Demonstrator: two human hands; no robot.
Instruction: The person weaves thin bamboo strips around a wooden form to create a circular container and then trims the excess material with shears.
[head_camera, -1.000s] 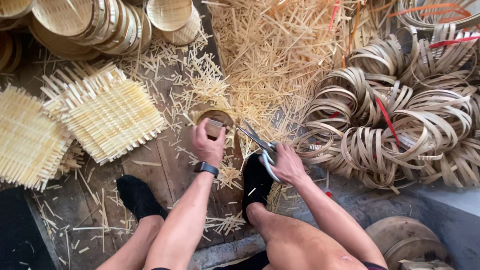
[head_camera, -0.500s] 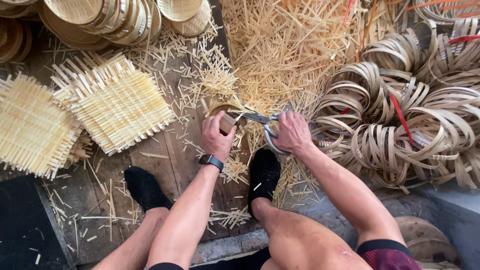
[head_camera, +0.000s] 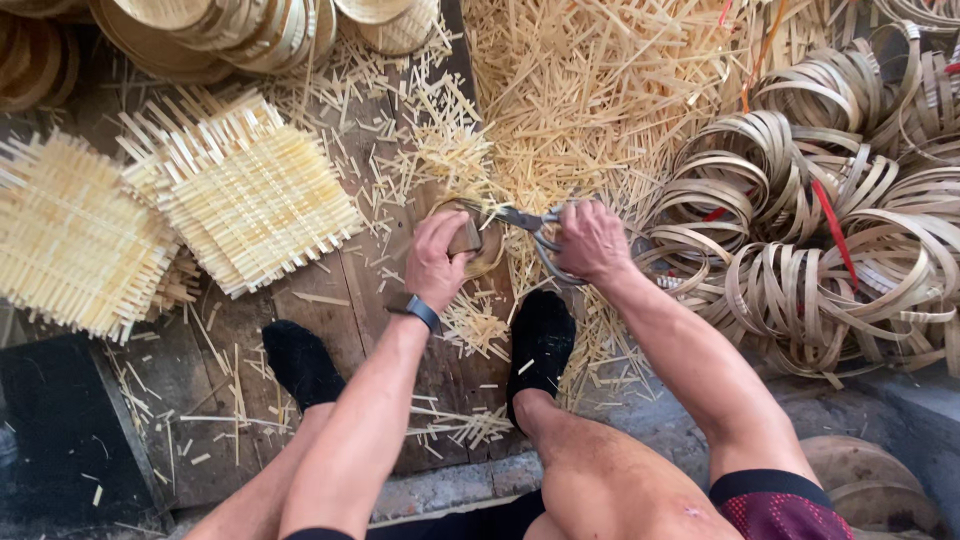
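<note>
Crowding hands: bamboo offcuts (head_camera: 590, 90), perhaps hoops (head_camera: 800, 250).

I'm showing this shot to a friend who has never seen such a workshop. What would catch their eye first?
Probably the two hands at centre: the left hand holds a small round bamboo piece while the right hand works scissors against its edge. Around them, pale offcuts litter the floor. Coiled bamboo hoops pile up on the right, and square woven mats lie on the left.
</note>
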